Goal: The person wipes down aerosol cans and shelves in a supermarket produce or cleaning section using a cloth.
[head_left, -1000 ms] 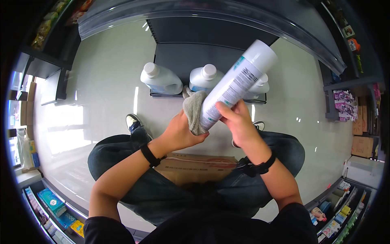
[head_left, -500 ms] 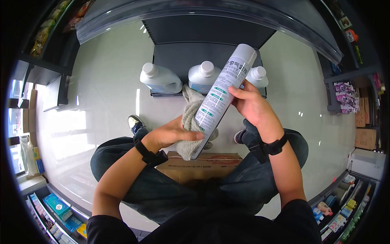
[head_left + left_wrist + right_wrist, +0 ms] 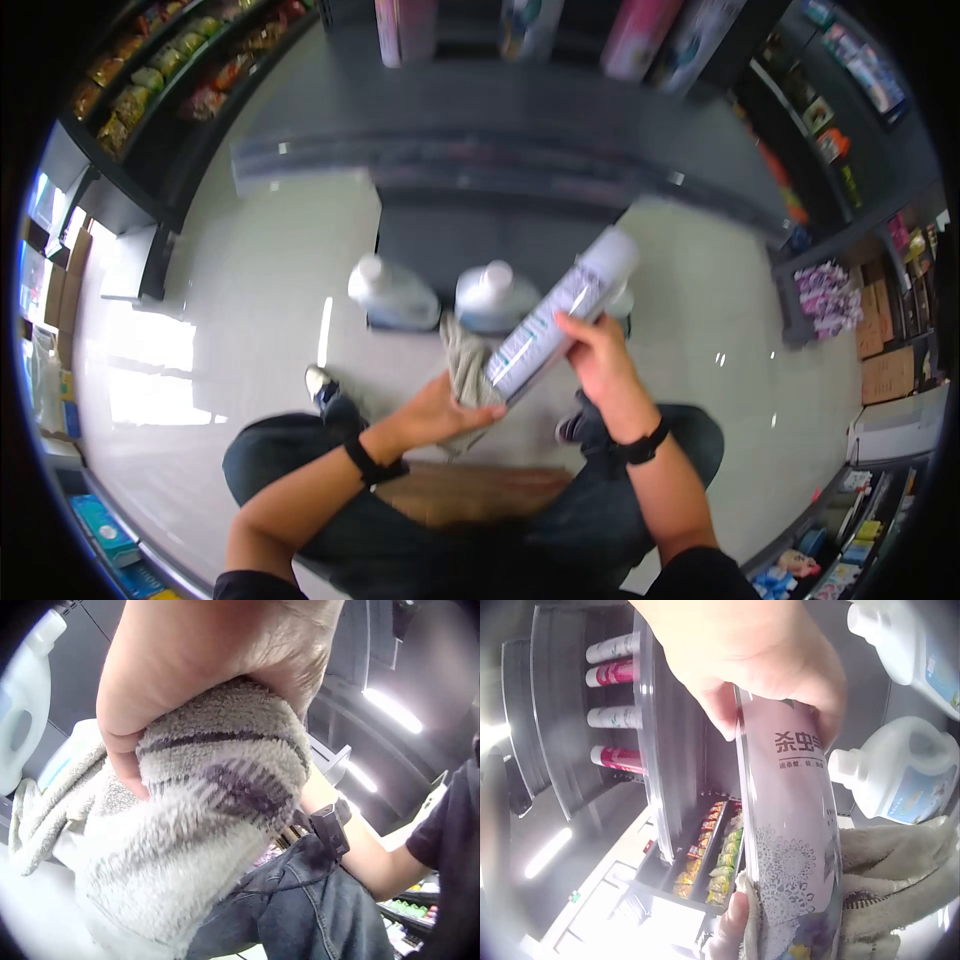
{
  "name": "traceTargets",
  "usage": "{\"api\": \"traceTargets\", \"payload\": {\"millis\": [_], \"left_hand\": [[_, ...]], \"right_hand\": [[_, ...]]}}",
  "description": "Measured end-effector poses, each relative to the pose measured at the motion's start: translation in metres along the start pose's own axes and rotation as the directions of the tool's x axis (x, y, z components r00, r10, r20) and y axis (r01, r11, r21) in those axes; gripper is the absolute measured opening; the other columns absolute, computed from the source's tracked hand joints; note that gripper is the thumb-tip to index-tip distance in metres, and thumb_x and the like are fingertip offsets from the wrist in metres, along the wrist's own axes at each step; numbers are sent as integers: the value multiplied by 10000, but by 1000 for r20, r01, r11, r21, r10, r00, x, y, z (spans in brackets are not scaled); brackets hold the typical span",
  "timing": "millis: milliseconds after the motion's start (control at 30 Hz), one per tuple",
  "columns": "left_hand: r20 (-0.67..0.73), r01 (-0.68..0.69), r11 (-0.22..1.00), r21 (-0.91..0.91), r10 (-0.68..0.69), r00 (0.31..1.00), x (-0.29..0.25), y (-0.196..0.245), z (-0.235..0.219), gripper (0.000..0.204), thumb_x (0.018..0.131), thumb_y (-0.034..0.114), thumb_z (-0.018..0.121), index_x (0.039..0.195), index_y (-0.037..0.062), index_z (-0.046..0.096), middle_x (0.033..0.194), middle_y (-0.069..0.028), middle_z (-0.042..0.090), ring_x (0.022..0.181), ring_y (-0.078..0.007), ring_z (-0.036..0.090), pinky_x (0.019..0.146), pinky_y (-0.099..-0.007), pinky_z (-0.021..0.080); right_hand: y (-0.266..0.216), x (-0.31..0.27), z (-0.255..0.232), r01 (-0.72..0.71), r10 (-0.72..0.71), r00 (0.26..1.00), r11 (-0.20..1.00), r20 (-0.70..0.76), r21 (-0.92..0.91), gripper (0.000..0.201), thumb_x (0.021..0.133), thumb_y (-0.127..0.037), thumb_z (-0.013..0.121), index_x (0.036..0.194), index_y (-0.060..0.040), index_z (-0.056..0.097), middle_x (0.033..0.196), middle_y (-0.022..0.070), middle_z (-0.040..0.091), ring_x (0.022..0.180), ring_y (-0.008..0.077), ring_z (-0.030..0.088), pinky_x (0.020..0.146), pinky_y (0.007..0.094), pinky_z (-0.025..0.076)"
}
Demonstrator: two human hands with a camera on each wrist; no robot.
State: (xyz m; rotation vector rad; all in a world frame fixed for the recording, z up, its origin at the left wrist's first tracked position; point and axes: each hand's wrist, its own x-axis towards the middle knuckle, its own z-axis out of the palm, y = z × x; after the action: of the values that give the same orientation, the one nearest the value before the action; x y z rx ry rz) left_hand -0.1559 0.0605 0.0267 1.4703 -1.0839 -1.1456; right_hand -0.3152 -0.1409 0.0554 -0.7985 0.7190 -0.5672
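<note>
A white spray can (image 3: 560, 318) with dark and green print is held tilted, its cap up and to the right. My right hand (image 3: 607, 374) grips it around its middle; in the right wrist view fingers and thumb wrap the can (image 3: 791, 795). My left hand (image 3: 425, 415) holds a grey towel (image 3: 466, 368) around the can's lower end. In the left wrist view the left hand (image 3: 217, 660) curls over the striped towel (image 3: 225, 772), which covers the can there.
White jugs (image 3: 392, 292) stand on the low dark shelf (image 3: 440, 235) beyond the hands. Pink and white cans (image 3: 405, 30) stand on a higher shelf. A cardboard box (image 3: 470, 492) lies between the legs. Stocked shelves line both sides.
The head view has tipped up, bringing the upper shelf's cans into sight. The can was turned to show another side of its label, and both hands remain on the can and towel.
</note>
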Motion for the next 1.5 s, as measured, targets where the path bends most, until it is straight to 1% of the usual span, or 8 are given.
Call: {"api": "traceTargets", "payload": {"millis": [133,700,900,933,1133,1267,1400,1500], "left_hand": [[259,328,871,-367,-243,935,-6,31,-12,814,938,386,752,1541,39,329,1377,-105,543,1272,-201,527,1056,-368,474],[-89,-126,793,-596,92,992,6,79,-19,342,981,110,693,1298,39,585,1151,-38,663,1060,-154,640,948,-332,526],[-303,-221,773,-595,39,952,11,83,-53,248,975,60,665,1219,40,620,1153,-58,676,1055,-175,655,931,-340,541],[-308,-232,770,-595,48,950,10,80,-58,248,975,60,665,1219,40,620,1153,-58,676,1055,-175,655,931,-340,541],[-402,-255,792,-555,13,915,3,62,-81,333,948,34,657,1276,36,598,1202,-73,666,1124,-204,638,993,-362,513],[-406,-238,771,-591,-29,913,5,51,-88,373,936,33,642,1304,50,586,1229,-80,661,1162,-227,632,1010,-383,512],[-398,-221,758,-614,-55,916,7,52,-88,384,931,42,635,1311,56,583,1236,-82,660,1173,-238,631,1015,-390,512],[-451,-211,755,-621,-124,884,9,61,-81,407,924,34,623,1328,53,580,1237,-103,666,1160,-255,645,1026,-399,509]], "right_hand": [[-24,-8,-16,63,-64,998,994,12,87,517,875,-131,769,1321,-7,539,1222,104,630,1176,276,595,1084,457,429],[-75,-71,-67,442,-422,897,832,-135,336,437,913,-239,747,1269,-68,558,1248,101,621,1203,276,586,1064,465,466],[-153,-100,-122,802,-768,432,567,-473,-189,648,819,44,760,1388,-16,455,1320,136,567,1249,294,564,1070,413,466],[-162,-99,-129,810,-843,264,457,-468,-368,718,783,115,749,1411,-3,423,1348,142,544,1264,296,556,1083,414,454],[-210,-65,-188,582,-882,-87,332,-463,-742,848,703,154,747,1447,29,361,1370,199,517,1252,344,569,1105,437,435],[-238,-51,-214,585,-672,-249,470,-698,-661,788,780,90,744,1440,99,312,1406,271,486,1260,428,565,1114,478,452],[-247,-30,-278,190,-773,-474,379,-422,-906,763,784,12,776,1421,105,366,1349,318,526,1180,476,607,1051,502,495],[-250,-29,-325,204,-727,-463,469,-507,-859,751,756,-33,808,1383,96,414,1319,312,550,1170,476,613,1038,511,499]]}}
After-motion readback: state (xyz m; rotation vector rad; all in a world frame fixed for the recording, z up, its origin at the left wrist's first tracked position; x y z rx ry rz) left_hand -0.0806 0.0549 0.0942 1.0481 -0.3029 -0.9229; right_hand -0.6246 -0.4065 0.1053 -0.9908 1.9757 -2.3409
